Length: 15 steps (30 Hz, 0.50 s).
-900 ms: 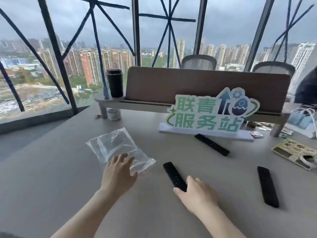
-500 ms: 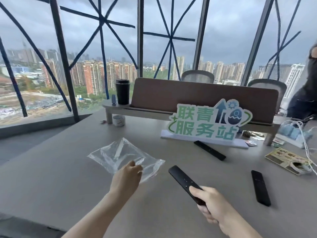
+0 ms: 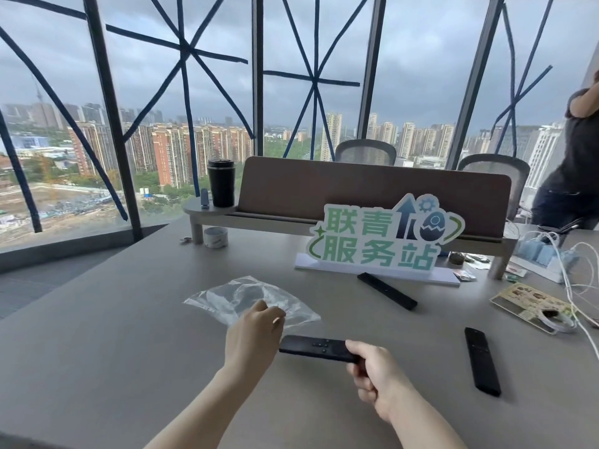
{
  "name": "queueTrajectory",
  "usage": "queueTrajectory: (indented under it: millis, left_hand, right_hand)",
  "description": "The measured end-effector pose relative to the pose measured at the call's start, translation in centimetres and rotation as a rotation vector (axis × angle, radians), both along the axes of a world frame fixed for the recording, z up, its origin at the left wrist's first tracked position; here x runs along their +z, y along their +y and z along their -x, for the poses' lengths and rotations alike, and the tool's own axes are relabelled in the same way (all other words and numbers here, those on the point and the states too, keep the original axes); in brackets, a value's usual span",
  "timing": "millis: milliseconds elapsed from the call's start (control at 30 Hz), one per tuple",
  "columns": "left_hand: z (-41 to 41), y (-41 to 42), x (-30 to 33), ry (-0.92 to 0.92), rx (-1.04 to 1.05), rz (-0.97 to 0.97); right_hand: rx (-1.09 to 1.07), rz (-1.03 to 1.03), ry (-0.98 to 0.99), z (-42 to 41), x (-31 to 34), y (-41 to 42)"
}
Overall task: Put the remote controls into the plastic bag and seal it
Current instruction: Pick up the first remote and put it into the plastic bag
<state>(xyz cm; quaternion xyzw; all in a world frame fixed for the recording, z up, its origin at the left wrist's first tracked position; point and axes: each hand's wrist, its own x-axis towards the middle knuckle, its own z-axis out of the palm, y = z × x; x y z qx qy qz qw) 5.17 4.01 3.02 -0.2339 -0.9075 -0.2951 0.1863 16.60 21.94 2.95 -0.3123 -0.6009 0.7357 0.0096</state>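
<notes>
Grey table, black remotes, one green sign.

The table (image 3: 129, 319) is plain matt grey. Three remotes are solid black: one (image 3: 316, 347) held near the front edge, with small pale button marks on its face, one (image 3: 385, 290) just before the sign, one (image 3: 482, 361) toward the right edge. The bag (image 3: 240, 296) is clear, with whitish glints. The sign (image 3: 382, 238) has mint-green characters on white, a dark blue arrow and a blue egg. Behind it the divider (image 3: 356, 189) is brown. The mug (image 3: 221, 182) at the far left corner is black; the tape roll (image 3: 215, 237) below it is white. A booklet (image 3: 531, 304) near the right edge is yellowish with a mottled print. Blue tape crosses the window panes (image 3: 194, 76).
</notes>
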Motion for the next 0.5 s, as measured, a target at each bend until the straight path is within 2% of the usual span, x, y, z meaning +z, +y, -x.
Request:
queueTrajectory:
  millis: [167, 233, 400, 500]
  left_hand:
    - [0.8, 0.7, 0.0, -0.058, -0.035, -0.002]
    - [0.8, 0.9, 0.1, -0.065, -0.024, -0.021]
    - [0.7, 1.4, 0.3, -0.091, -0.092, -0.078]
    - [0.4, 2.2, 0.7, -0.115, -0.162, -0.115]
  right_hand:
    - [-0.142, 0.105, 0.076, -0.8, 0.9, 2.0]
    - [-0.19, 0.085, 0.089, -0.6, 1.3, 2.1]
    - [-0.14, 0.033, 0.095, 1.1, 1.4, 0.4]
    - [-0.025, 0.013, 0.073, 2.7, 0.8, -1.3]
